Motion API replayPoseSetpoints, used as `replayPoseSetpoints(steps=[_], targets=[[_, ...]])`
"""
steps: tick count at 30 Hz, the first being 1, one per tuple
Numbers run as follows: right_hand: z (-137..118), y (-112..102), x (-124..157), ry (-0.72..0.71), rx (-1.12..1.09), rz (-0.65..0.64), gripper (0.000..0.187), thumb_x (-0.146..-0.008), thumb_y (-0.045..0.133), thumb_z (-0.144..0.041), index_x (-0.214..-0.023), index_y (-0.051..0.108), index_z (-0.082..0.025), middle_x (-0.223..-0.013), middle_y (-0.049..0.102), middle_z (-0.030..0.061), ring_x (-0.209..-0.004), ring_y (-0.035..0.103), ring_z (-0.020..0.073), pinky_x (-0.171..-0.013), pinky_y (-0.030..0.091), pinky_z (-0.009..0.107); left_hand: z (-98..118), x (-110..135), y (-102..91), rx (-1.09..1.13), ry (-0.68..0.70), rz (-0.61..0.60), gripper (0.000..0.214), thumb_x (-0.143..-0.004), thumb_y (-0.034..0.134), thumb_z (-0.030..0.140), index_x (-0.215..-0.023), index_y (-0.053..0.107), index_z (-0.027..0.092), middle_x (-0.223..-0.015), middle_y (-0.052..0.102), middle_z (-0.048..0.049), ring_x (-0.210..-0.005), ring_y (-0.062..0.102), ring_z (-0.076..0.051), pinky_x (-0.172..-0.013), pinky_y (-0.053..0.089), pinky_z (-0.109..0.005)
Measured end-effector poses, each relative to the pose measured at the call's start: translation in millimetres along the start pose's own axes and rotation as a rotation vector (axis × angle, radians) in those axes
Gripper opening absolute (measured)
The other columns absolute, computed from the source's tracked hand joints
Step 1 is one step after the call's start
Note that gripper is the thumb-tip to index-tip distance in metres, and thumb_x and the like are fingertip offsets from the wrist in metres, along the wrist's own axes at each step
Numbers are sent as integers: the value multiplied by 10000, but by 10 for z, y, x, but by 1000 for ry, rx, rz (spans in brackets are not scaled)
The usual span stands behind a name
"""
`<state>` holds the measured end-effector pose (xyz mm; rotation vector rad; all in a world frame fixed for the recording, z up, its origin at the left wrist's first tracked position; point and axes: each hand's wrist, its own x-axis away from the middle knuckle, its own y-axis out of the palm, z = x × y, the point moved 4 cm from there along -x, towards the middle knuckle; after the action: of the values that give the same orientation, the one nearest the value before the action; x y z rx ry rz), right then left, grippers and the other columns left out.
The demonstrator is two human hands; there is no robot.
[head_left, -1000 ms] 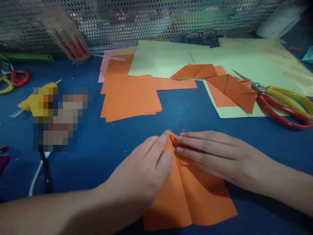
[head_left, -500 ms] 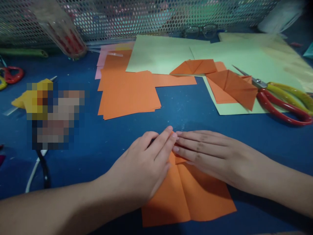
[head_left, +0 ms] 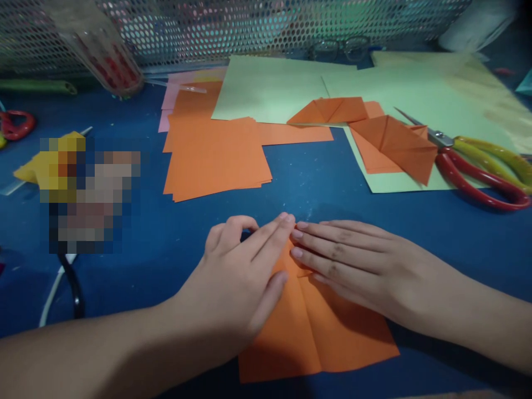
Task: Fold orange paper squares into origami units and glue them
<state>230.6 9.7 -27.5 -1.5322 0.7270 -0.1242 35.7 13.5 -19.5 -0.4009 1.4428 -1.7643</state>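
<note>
A creased sheet of orange paper (head_left: pixel 320 332) lies on the blue table before me, a fold line down its middle and its far end narrowed under my fingers. My left hand (head_left: pixel 243 271) rests over its left side. Two fingers reach to the paper's tip, the thumb sits apart lower down, and the other fingers curl outward. Flat across the upper right part, my right hand (head_left: pixel 366 260) has its fingers stretched out, their tips at the folded edge close to my left fingertips. Both hands hide much of the folded part.
Beyond lie a stack of orange sheets (head_left: pixel 218 160), pale green sheets (head_left: pixel 274 88) and folded orange pieces (head_left: pixel 399 144). Scissors (head_left: pixel 477 160) with red and yellow handles rest at right. At left are a yellow object (head_left: pixel 68 158), partly blurred, and a clear jar (head_left: pixel 112 66) by a perforated metal screen (head_left: pixel 233 33).
My left hand has shifted slightly left, with its thumb and curled fingers spreading away from the two outstretched ones. My right hand stays almost in place on the paper.
</note>
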Motion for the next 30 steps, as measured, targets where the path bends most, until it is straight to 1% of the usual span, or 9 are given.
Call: replayPoseSetpoints(steps=[4, 9, 11, 15, 18, 21, 25, 27, 30], targets=[[-11, -25, -23, 13, 15, 19, 451, -1085, 297, -91, -1395, 619, -149, -1480, 612, 43, -1464, 455, 147, -1259, 343, 343, -14, -7, -8, 35, -17, -18, 499, -1020, 418, 229, -1498, 453, 90, -1402, 659, -106, -1075, 508, -290, -870, 411, -432], [-57, -117, -142, -58, 67, -23, 346, -1078, 432, -162, -1302, 685, -93, -1392, 656, 93, -1313, 621, 207, -1151, 494, 349, -28, -20, -14, 55, -39, -28, 493, -995, 445, 226, -1473, 471, 109, -1330, 680, -118, -1047, 530, -282, -862, 427, -433], [-76, -141, -179, -83, 90, -49, 349, -1080, 429, -174, -1284, 692, -68, -1379, 655, 114, -1277, 647, 228, -1107, 532, 361, -29, -19, -16, 57, -38, -36, 485, -999, 446, 234, -1471, 473, 127, -1356, 673, -108, -1043, 528, -283, -862, 429, -437], [-60, -152, -181, -70, 86, -57, 365, -1086, 408, -176, -1298, 681, -59, -1395, 632, 135, -1300, 625, 224, -1125, 504, 368, -29, -10, -22, 22, -17, -43, 452, -1018, 441, 246, -1456, 509, 154, -1477, 620, -64, -1050, 505, -289, -875, 432, -448], [-33, -139, -146, -98, 50, -75, 364, -1072, 422, -140, -1350, 648, -76, -1430, 601, 132, -1347, 580, 216, -1148, 477, 378, -34, -9, -18, -14, -2, -53, 449, -1036, 417, 264, -1454, 537, 149, -1528, 584, -53, -1060, 515, -293, -891, 437, -461], [-13, -127, -119, -112, 41, -92, 377, -1062, 427, -117, -1382, 619, -69, -1460, 569, 146, -1368, 559, 226, -1152, 468, 401, -20, -8, -4, -48, 14, -65, 465, -1053, 380, 280, -1457, 551, 127, -1538, 575, -67, -1098, 542, -305, -898, 446, -473], [-15, -108, -100, -94, 45, -108, 396, -1061, 429, -122, -1420, 581, -54, -1495, 537, 155, -1401, 523, 228, -1167, 450, 399, 52, 14, -3, -111, 46, -56, 477, -1070, 312, 230, -1441, 566, 71, -1523, 585, -93, -1223, 583, -302, -923, 483, -463], [-22, -97, -91, -99, 42, -121, 412, -1059, 421, -118, -1441, 564, -60, -1507, 525, 154, -1422, 499, 222, -1176, 441, 397, 95, 31, 5, -149, 69, -82, 479, -1073, 299, 209, -1426, 576, 40, -1505, 596, -123, -1303, 586, -283, -981, 500, -440], [-17, -89, -85, -97, 40, -126, 425, -1052, 426, -109, -1456, 548, -58, -1512, 519, 157, -1433, 484, 219, -1184, 430, 398, 146, 51, 26, -201, 123, -110, 485, -1077, 293, 199, -1411, 581, -3, -1494, 592, -169, -1393, 560, -271, -1101, 480, -415]])
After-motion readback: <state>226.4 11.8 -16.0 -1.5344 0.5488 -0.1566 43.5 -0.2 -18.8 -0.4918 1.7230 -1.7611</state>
